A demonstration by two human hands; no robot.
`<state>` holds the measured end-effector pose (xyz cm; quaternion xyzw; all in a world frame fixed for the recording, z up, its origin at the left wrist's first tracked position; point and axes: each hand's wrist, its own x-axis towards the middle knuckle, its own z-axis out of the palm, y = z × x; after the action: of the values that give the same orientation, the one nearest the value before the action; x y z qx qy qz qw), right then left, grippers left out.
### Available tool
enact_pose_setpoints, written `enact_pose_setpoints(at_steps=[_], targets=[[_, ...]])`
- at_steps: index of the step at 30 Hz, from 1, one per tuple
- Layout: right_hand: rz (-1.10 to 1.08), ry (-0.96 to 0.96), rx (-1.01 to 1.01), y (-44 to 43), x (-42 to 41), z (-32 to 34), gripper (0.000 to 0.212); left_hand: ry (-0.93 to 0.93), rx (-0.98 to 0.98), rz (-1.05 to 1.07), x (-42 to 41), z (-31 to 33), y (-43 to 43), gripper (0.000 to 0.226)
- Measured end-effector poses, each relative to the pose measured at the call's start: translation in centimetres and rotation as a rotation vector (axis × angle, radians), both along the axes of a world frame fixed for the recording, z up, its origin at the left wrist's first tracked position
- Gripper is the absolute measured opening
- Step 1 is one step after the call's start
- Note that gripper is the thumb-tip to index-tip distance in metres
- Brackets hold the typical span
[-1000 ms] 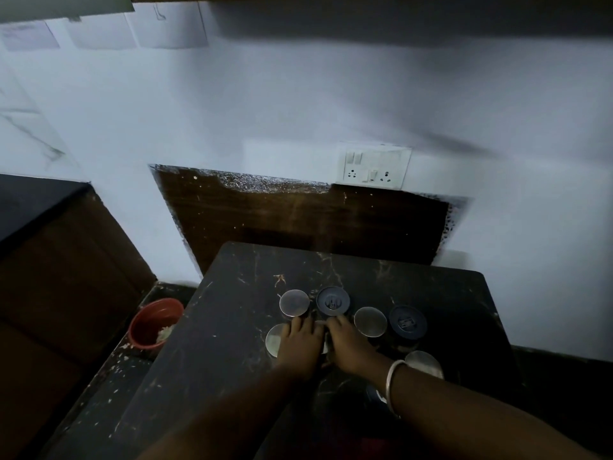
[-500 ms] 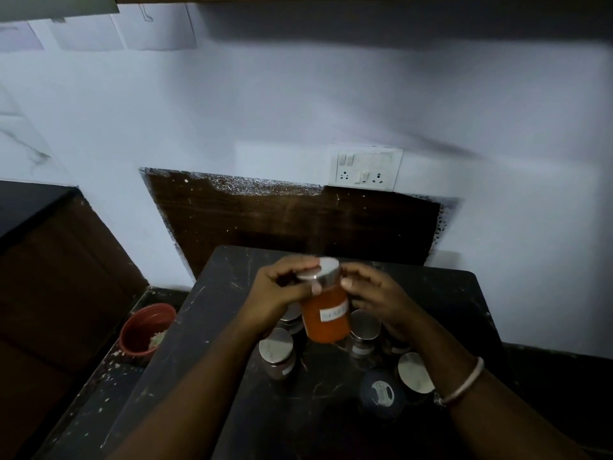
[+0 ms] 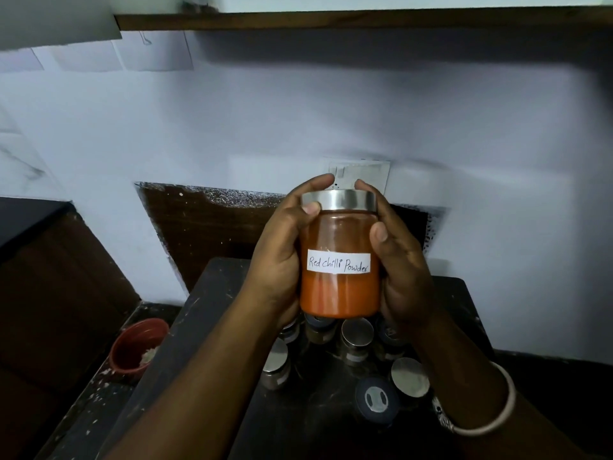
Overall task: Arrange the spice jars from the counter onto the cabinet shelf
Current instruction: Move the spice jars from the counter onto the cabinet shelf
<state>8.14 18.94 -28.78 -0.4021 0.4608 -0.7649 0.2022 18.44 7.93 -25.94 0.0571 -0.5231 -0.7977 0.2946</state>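
Item: jar (image 3: 340,260) of red chilli powder, glass, steel lid (image 3: 339,200), handwritten label facing us. We hold it upright in the air above the counter (image 3: 212,313), clear of everything below, its long axis vertical and the lid uppermost. Our left hand (image 3: 282,257) wraps its left wall, thumb pressed at the lid's rim and fingers curled round the back; our right hand (image 3: 403,263) wraps its right wall, thumb on the glass and fingers likewise behind. Both sets of fingers are closed firmly on the jar, which sits squarely between the palms, so neither hand is the nearer. Relation that matters: the shelf (image 3: 365,18) runs across the top of the view, well above the lid and somewhat beyond it toward the wall; in our judgement the coming move is a straight lift upward and forward, keeping the jar upright so that its base clears the shelf edge before it is set down. Remaining stock: several jars (image 3: 356,340) stand clustered on the counter directly under our wrists, some with steel lids, some with dark ones. A red bowl (image 3: 132,346) sits off the counter's left edge, well apart.
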Motion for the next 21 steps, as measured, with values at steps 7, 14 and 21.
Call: enact_pose_setpoints(at_steps=[7, 14, 21], targets=[[-0.083, 0.013, 0.047, 0.9, 0.8, 0.1, 0.06, -0.023, -0.03, 0.0, 0.1, 0.4, 0.8, 0.048], [-0.106, 0.027, 0.023, 1.5, 1.6, 0.2, 0.074, -0.034, -0.04, -0.009, 0.4, 0.8, 1.6, 0.054], [-0.091, 0.017, 0.013, 1.6, 2.1, 0.2, 0.075, -0.033, -0.058, -0.007, 1.0, 0.9, 1.9, 0.059]])
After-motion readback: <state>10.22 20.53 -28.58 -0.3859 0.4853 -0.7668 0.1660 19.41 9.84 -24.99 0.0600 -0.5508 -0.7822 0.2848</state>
